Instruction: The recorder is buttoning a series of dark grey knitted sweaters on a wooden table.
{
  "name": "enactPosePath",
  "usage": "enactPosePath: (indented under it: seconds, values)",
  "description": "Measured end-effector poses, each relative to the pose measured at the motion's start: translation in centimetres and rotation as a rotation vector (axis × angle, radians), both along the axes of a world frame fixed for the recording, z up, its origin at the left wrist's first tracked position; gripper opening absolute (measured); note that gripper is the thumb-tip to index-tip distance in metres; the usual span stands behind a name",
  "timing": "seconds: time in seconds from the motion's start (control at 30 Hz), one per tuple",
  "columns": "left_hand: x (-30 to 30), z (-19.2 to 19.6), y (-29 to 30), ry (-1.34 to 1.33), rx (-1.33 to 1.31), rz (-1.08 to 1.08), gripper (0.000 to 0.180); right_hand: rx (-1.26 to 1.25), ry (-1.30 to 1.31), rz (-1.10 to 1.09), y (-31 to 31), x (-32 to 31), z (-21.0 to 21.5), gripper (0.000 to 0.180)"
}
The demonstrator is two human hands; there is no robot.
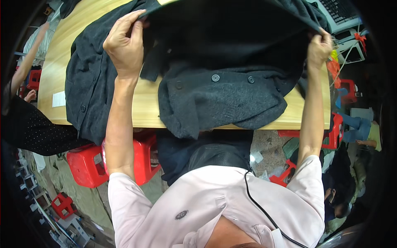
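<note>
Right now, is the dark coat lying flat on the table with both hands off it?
No: the left hand and right hand each grip the dark coat.

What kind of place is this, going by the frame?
Probably a garment workshop or sorting room. Both hands, left hand and right hand, lift a dark coat over a wooden table; red stools stand beneath, and other people sit nearby.
</note>
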State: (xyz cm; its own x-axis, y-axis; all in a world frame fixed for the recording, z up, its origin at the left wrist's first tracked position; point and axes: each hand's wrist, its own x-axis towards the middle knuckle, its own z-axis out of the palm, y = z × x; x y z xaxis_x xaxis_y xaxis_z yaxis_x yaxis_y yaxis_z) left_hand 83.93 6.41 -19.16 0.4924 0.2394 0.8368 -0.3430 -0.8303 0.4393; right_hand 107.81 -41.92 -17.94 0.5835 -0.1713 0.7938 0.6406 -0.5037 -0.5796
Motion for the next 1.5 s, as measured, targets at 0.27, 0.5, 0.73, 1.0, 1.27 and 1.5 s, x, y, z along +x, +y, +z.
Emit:
enactPosePath:
  seconds: [0.27, 0.5, 0.73, 1.0, 1.27, 1.5]
  values:
    - [-8.1, -10.1, -2.6, 0.51, 0.123, -0.153, 0.022, -0.942, 0.225, 0.06, -9.8, -5.9, -11.0, 0.026]
    - [-8.5, -9.6, -2.3, 0.364, -0.067, -0.114, 0.02, -1.1, 0.195, -0.286, -7.9, -4.8, -9.7, 0.026]
    - [-10.6, -9.6, -4.6, 0.401, -0.302, -0.137, 0.014, -0.846, -0.013, 0.067, 11.1, -19.4, -2.4, 0.022]
    - [-10.2, -10.7, -3.0, 0.465, -0.242, -0.148, 0.009, -0.663, 0.165, 0.53, 24.9, -26.8, -10.7, 0.008]
    - [-9.8, -14.6, -2.7, 0.566, -0.351, -0.31, 0.015, -0.753, 0.19, 0.471, 27.8, -28.0, -14.3, 0.013]
    - [-10.9, -15.1, -1.9, 0.626, -0.398, -0.398, 0.02, -0.715, -0.182, 0.524, 27.0, -27.1, -13.7, 0.016]
